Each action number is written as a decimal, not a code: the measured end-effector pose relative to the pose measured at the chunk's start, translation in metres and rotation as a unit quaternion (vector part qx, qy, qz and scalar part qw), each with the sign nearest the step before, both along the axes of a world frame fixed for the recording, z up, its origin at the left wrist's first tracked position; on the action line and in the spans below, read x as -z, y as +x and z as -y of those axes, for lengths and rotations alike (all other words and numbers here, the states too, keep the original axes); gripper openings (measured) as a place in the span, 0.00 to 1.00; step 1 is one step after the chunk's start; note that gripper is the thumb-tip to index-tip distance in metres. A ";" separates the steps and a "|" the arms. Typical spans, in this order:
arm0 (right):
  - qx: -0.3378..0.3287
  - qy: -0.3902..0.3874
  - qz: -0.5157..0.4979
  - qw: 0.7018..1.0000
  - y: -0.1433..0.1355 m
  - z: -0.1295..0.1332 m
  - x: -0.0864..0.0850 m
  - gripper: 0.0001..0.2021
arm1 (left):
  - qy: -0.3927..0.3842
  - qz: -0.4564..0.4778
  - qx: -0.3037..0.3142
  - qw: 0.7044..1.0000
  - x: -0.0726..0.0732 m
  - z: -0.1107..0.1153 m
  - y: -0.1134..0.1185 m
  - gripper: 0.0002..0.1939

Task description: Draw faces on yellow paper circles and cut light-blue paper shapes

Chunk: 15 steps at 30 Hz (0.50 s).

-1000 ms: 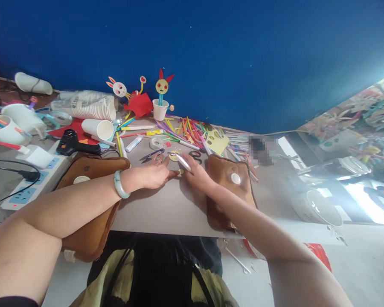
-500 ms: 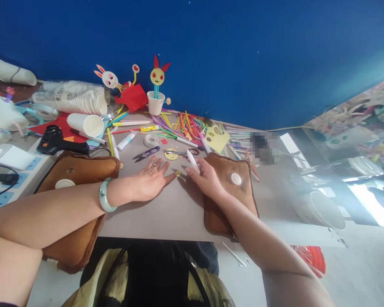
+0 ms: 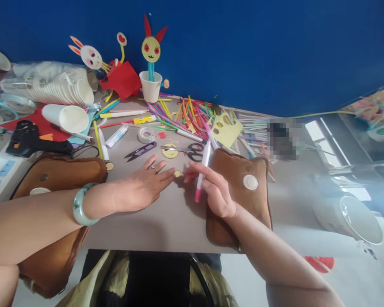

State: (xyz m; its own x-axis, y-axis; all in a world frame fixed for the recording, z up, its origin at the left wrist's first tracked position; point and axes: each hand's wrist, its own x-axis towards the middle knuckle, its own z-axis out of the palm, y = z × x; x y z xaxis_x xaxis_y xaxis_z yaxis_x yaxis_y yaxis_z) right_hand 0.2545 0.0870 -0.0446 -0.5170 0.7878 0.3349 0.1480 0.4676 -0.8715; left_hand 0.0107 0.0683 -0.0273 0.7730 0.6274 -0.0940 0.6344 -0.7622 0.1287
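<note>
My left hand (image 3: 137, 185) lies flat with its fingers stretched out, a jade bangle (image 3: 82, 205) at the wrist. Its fingertips reach the edge of a small round yellow paper disc (image 3: 177, 174) on the table. Between the fingers of my right hand (image 3: 218, 194) is a white marker (image 3: 206, 154) with a pink lower end, slanting nearly upright. Just beyond the hands lie a yellow paper face (image 3: 169, 150), scissors (image 3: 196, 152) with dark red handles, and purple thread snips (image 3: 141, 151).
Brown cushions (image 3: 254, 213) lie under both forearms. Behind are a tape roll (image 3: 145, 135), a glue stick (image 3: 144, 120), coloured pipe cleaners (image 3: 182, 115) and cut yellow paper (image 3: 227, 130). A potted rabbit figure in a paper cup (image 3: 151, 88), stacked cups (image 3: 60, 90) and a black glue gun (image 3: 28, 138) stand further left.
My right hand has turned the marker from tilting up-left to slanting up-right, its pink end now showing below. My left hand stays flat by the disc. The camera view has shifted closer.
</note>
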 end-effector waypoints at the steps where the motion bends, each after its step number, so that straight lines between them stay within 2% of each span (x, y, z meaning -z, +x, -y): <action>1: -0.019 -0.012 -0.021 1.000 0.001 0.000 -0.001 0.18 | -0.004 0.003 0.001 1.000 0.000 0.000 0.000 0.30; 4: -0.017 -0.037 -0.047 0.998 -0.001 0.003 -0.003 0.17 | -0.003 0.017 0.005 1.000 0.002 -0.001 -0.001 0.30; 9: 0.098 -0.029 -0.003 0.995 -0.007 0.009 -0.001 0.03 | 0.022 0.015 0.014 1.000 0.005 -0.002 -0.002 0.29; 11: 0.104 -0.059 -0.002 0.993 -0.006 0.009 0.001 0.05 | 0.033 0.009 0.016 0.999 0.005 -0.002 -0.001 0.28; 15: 0.100 -0.085 -0.008 0.991 -0.003 0.008 0.005 0.18 | 0.038 -0.002 0.016 0.999 0.004 -0.001 0.001 0.28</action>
State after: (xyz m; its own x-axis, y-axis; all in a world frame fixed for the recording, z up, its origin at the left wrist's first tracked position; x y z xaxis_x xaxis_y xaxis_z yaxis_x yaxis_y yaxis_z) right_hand 0.2516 0.0793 -0.0496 -0.3402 0.9197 0.1959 0.2089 0.2770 -0.9379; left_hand 0.0113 0.0697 -0.0309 0.7926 0.6076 -0.0506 0.6097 -0.7898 0.0663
